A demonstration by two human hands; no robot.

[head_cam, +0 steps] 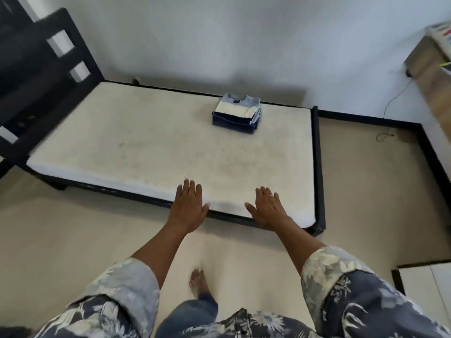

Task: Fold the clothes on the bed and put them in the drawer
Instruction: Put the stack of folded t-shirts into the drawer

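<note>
Stack of folded clothes (237, 112) is set near mattress (146, 142) far edge, well ahead of both hands; right hand (267, 208) judged nearer than left hand (189, 206). Fingers straight, nothing held.

Mattress (158, 142): matt off-white cloth, faintly stained. Bed frame (319, 167): black, matt finish. Folded clothes (236, 113): soft cloth, blue and white. Floor (73, 235): smooth beige, low sheen. Sleeves (341, 276): floral printed cloth.

The stack of folded blue and white clothes (236, 115) lies on the pale bare mattress (146, 147) of the black-framed bed (318, 167), toward its far right corner.
</note>
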